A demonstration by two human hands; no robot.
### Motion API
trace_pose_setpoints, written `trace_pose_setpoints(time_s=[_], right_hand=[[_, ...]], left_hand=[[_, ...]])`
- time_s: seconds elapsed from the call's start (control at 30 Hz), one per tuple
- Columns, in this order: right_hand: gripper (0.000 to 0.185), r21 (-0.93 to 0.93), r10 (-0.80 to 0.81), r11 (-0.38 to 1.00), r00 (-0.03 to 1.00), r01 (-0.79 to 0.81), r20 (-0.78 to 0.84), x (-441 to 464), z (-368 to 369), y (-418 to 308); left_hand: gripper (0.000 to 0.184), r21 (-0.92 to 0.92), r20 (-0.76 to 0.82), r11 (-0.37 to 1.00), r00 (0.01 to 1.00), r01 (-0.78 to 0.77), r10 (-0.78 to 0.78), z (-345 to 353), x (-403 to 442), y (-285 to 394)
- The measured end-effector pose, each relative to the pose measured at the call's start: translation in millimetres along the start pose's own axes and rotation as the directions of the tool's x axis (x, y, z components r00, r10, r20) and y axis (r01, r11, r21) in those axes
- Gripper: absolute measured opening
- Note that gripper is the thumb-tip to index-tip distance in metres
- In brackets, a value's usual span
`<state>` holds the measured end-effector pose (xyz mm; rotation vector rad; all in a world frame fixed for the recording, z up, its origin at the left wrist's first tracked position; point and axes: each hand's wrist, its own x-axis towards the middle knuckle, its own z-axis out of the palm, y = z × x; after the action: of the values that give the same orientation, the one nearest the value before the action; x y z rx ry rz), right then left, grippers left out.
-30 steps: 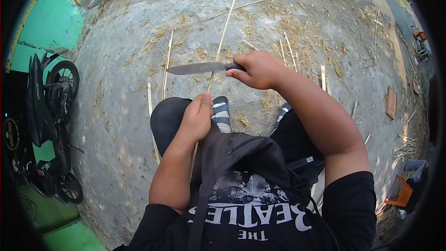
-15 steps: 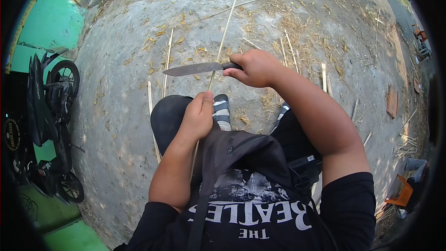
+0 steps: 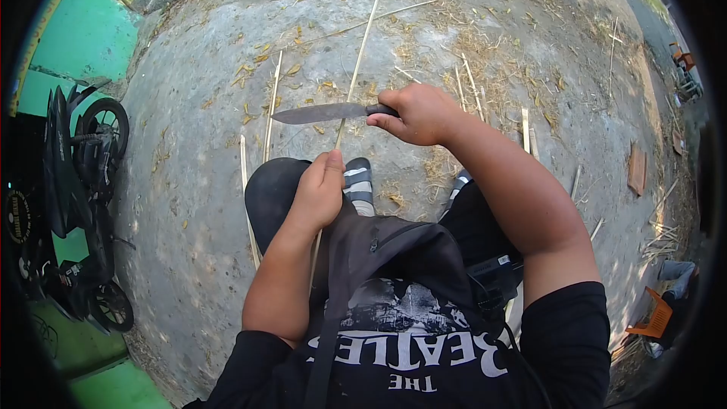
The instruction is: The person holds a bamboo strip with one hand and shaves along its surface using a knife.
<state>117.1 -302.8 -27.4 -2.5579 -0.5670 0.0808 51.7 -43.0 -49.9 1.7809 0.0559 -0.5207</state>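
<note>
My left hand [image 3: 321,188] is closed round a long thin bamboo strip [image 3: 357,68], just in front of my knee. The strip slants up and away from the fist, and its near end runs back under my forearm. A large knife [image 3: 318,113] lies across the strip a short way beyond that fist, its blade pointing left. My right hand [image 3: 421,114] is wrapped round the knife's dark handle. Whether the edge bites into the strip I cannot tell.
More pale strips lie on the concrete ground [image 3: 189,144], one split strip [image 3: 273,106] left of the knife and another strip [image 3: 525,130] to the right. Shavings [image 3: 447,45] and dry leaves are scattered ahead. A motorcycle [image 3: 83,197] stands left; an orange chair [image 3: 653,315] and a brick [image 3: 638,169] are right.
The knife and my right hand have shifted very slightly to the right along with a small leftward tilt of the strip. My left hand keeps its grip, nearly still.
</note>
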Motion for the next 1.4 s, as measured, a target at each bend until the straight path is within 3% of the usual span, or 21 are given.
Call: trace_pose_setpoints(time_s=[0.13, 0.27, 0.4, 0.73, 0.83, 0.97, 1.0, 1.13, 1.27, 1.4], right_hand=[[0.056, -0.024, 0.016, 1.0, 0.996, -0.014, 0.085, -5.3, -9.8, -10.2], [0.056, -0.014, 0.124, 0.992, 0.991, -0.123, 0.051, 6.7, -8.6, 11.9], [0.056, -0.001, -0.012, 1.0, 0.996, 0.012, 0.087, -7.9, -8.3, -17.2], [0.053, 0.044, -0.042, 0.998, 0.999, 0.044, -0.031, -2.3, 4.3, -3.5], [0.058, 0.01, 0.046, 0.999, 0.992, -0.048, 0.114, -2.9, -9.1, -3.1], [0.062, 0.117, 0.132, 0.983, 0.989, -0.138, 0.059, 0.3, -10.4, 4.2], [0.052, 0.059, 0.043, 0.997, 0.999, -0.043, -0.004, -1.3, -5.5, 0.8], [0.051, 0.053, -0.007, 0.999, 0.999, 0.005, 0.039, -3.1, 1.6, 3.5], [0.059, 0.063, 0.172, 0.982, 0.98, -0.179, 0.102, 4.7, -10.7, 11.5], [0.06, 0.054, 0.047, 0.997, 0.994, -0.052, 0.102, -3.5, -5.8, -2.1]], left_hand=[[0.04, 0.011, 0.008, 1.0, 1.0, -0.005, 0.005, -0.8, 1.4, -1.4], [0.04, 0.022, 0.007, 1.0, 1.0, -0.016, 0.016, -0.3, -0.8, -3.5], [0.04, 0.007, -0.004, 1.0, 1.0, -0.003, 0.003, 1.4, -0.6, 3.4], [0.041, 0.053, -0.024, 0.999, 1.0, -0.005, 0.006, 0.2, 0.1, -5.3], [0.041, 0.034, -0.006, 0.999, 1.0, -0.009, 0.009, -1.7, -0.7, -4.4], [0.041, 0.014, -0.009, 1.0, 1.0, 0.018, -0.018, -0.3, 0.1, -1.5], [0.041, 0.008, -0.009, 1.0, 1.0, 0.024, -0.023, 0.6, -0.6, 0.3], [0.041, 0.022, -0.005, 1.0, 1.0, 0.012, -0.012, -1.6, -1.3, -2.8], [0.041, 0.044, -0.016, 0.999, 1.0, 0.002, -0.001, -0.3, 0.9, -5.5], [0.04, 0.061, -0.019, 0.998, 1.0, -0.016, 0.018, -0.6, 1.2, -4.3]])
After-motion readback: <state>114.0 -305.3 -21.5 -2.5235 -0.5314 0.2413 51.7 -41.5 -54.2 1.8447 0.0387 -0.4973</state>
